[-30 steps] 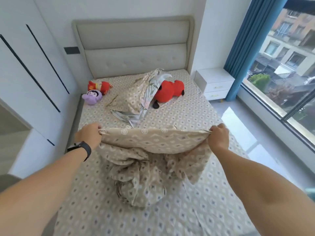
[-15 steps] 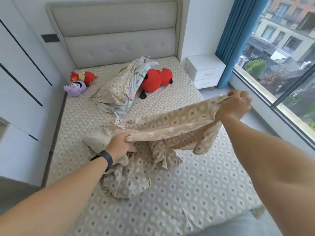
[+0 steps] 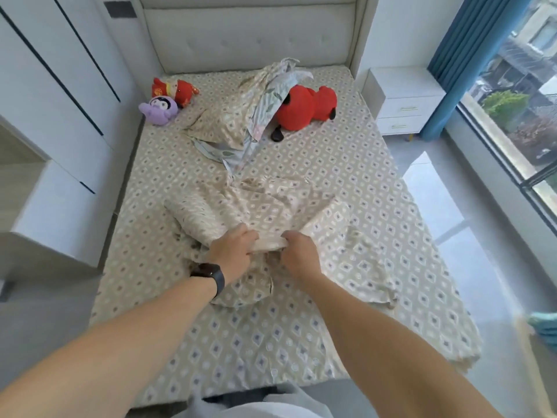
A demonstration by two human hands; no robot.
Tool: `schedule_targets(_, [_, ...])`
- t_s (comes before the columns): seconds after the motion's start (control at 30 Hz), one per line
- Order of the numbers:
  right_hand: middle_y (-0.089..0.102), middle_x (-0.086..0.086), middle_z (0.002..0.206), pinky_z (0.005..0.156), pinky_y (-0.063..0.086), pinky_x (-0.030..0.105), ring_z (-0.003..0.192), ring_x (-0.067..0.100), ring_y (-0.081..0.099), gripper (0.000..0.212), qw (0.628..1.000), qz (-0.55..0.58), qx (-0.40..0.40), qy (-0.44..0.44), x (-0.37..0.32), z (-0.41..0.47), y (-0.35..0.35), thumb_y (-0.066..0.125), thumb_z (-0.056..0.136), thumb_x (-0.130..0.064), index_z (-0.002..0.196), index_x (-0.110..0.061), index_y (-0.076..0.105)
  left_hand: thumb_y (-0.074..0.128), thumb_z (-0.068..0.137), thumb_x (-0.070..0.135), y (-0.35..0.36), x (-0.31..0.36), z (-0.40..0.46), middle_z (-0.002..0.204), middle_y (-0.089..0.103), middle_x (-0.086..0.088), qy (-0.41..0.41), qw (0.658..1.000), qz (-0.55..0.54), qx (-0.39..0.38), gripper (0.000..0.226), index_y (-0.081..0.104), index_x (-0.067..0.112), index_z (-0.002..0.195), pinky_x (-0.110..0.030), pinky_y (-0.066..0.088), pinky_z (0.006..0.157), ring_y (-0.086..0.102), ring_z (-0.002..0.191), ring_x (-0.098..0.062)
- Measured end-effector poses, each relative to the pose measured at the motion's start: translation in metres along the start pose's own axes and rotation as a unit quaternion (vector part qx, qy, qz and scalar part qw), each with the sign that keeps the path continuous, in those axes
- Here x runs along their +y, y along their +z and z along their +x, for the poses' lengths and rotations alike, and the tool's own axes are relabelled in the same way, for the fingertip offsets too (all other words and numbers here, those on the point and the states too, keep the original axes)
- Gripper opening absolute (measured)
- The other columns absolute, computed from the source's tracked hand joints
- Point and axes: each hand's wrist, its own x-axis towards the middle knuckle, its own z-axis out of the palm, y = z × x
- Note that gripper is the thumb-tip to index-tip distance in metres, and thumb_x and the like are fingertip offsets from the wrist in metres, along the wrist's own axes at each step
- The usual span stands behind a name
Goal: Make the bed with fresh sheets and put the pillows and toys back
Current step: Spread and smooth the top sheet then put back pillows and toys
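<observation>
Item: crumpled beige diamond-print cover (image 3: 271,203), mid-bed. Left hand (image 3: 233,248) and right hand (image 3: 298,251) both grip one bunched edge. Step: unfolding. Next: likely spreading toward bed corners.

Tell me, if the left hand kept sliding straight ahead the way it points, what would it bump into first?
Probably the right hand, almost at once: the left hand points rightward along the bunched patterned cloth both hands grip. Depth is hard to judge.

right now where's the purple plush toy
In the head view the purple plush toy lies on the bed's far left corner by the headboard, touching the small red doll just behind it, close to the white wardrobe.
</observation>
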Motion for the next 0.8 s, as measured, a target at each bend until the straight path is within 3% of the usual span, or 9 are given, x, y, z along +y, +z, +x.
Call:
schedule_targets(0.1, [0.061,0.0,0.078,0.066,0.047,0.036,0.075,0.023,0.057,0.021,0.995,0.016,0.091,-0.028,-0.014,0.004,-0.03,0.051,0.077,0.003,0.08,-0.016,0.061,0.06,0.082,0.004,-0.005,-0.03,-0.01,0.1,0.043,0.005,-0.113,0.989,0.025,0.091,0.02,0.06,0.021,0.093,-0.032,0.038,0.055,0.045,0.092,-0.023])
schedule_targets(0.23, [0.06,0.0,0.081,0.066,0.043,0.035,0.077,0.022,0.055,0.028,0.976,0.081,0.203,-0.006,-0.02,0.014,-0.058,0.046,0.073,0.008,0.082,-0.013,0.062,0.056,0.089,0.008,-0.023,-0.06,-0.009,0.106,0.059,-0.001,-0.23,0.961,-0.008,0.154,0.023,0.071,0.022,0.101,-0.037,0.046,0.066,0.053,0.099,-0.029])
schedule_targets(0.33, [0.058,0.0,0.079,0.064,0.042,0.035,0.078,0.025,0.056,0.026,0.959,0.127,0.253,0.02,-0.022,0.023,-0.066,0.042,0.071,0.008,0.076,-0.014,0.057,0.057,0.091,0.01,-0.033,-0.074,-0.008,0.1,0.061,0.0,-0.213,0.965,0.003,0.151,0.016,0.066,0.021,0.097,-0.033,0.041,0.06,0.056,0.094,-0.028])
schedule_targets(0.43, [0.059,-0.001,0.08,0.071,0.051,0.045,0.082,0.027,0.058,0.024,0.94,0.177,0.286,0.061,-0.034,0.026,-0.062,0.041,0.07,0.003,0.073,-0.017,0.054,0.047,0.099,0.018,-0.042,-0.082,-0.009,0.091,0.066,-0.001,-0.238,0.957,-0.053,0.158,0.02,0.066,0.025,0.104,-0.032,0.04,0.054,0.061,0.08,-0.027])
schedule_targets(0.5, [0.058,-0.003,0.081,0.076,0.052,0.046,0.086,0.027,0.058,0.025,0.94,0.179,0.284,0.064,-0.045,0.026,-0.056,0.041,0.07,0.003,0.075,-0.018,0.054,0.044,0.103,0.02,-0.049,-0.093,-0.016,0.086,0.068,-0.005,-0.268,0.941,-0.108,0.179,0.025,0.066,0.023,0.112,-0.034,0.045,0.054,0.063,0.076,-0.029])
schedule_targets(0.57, [0.057,-0.004,0.094,0.086,0.049,0.044,0.096,0.026,0.054,0.029,0.947,0.139,0.279,0.075,-0.056,0.024,-0.052,0.042,0.072,0.005,0.085,-0.017,0.056,0.042,0.101,0.014,-0.06,-0.097,-0.02,0.079,0.063,-0.004,-0.282,0.913,-0.188,0.227,0.024,0.065,0.015,0.106,-0.033,0.043,0.053,0.061,0.072,-0.029])
schedule_targets(0.67, [0.043,0.004,0.126,0.103,0.034,0.048,0.117,0.028,0.04,0.035,0.937,0.096,0.29,0.166,-0.077,0.015,-0.043,0.054,0.081,-0.007,0.112,-0.02,0.047,0.038,0.1,0.012,-0.094,-0.086,-0.011,0.075,0.056,-0.003,-0.3,0.838,-0.354,0.288,0.022,0.058,0.01,0.091,-0.028,0.039,0.049,0.058,0.064,-0.024])
schedule_targets(0.73, [0.049,0.004,0.116,0.094,0.041,0.047,0.107,0.027,0.048,0.021,0.938,0.123,0.27,0.181,-0.097,0.002,-0.027,0.055,0.09,-0.031,0.103,-0.017,0.046,0.038,0.098,0.013,-0.119,-0.073,-0.007,0.068,0.049,-0.008,-0.247,0.834,-0.426,0.247,0.023,0.053,0.004,0.083,-0.025,0.035,0.045,0.049,0.054,-0.019])
schedule_targets(0.8, [0.058,-0.001,0.085,0.069,0.044,0.037,0.075,0.018,0.054,0.036,0.957,0.215,0.146,0.128,-0.126,-0.015,-0.002,0.048,0.098,-0.044,0.086,-0.012,0.055,0.043,0.095,0.014,-0.14,-0.068,-0.015,0.061,0.039,-0.006,-0.151,0.878,-0.403,0.208,0.027,0.042,0.005,0.07,-0.029,0.029,0.05,0.037,0.052,-0.013])
